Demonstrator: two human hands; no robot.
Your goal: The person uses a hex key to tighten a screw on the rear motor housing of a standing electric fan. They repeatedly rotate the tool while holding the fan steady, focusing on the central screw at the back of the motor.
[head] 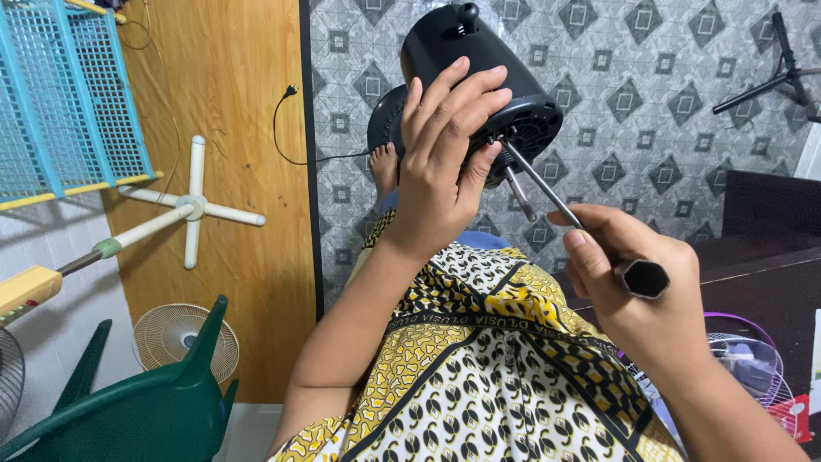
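Observation:
My left hand [445, 150] is wrapped over a black fan motor housing [475, 51], holding it up above my lap with its front face and metal shaft [519, 193] turned toward me. My right hand [637, 295] grips a screwdriver [547, 188] by its black handle. The metal shank runs up and left, and its tip meets the housing's front face just beside my left fingers. A black power cord [295, 137] trails from the housing to the left. My lap is covered by yellow, black and white patterned cloth [479, 368].
A white cross-shaped fan base on a pole [192, 205] lies on the wooden floor at left, near a blue mesh rack [68, 94]. A green plastic chair [145, 402] and a beige fan grille [171, 334] sit lower left. Dark furniture [770, 248] and a purple-rimmed grille [753, 351] stand right.

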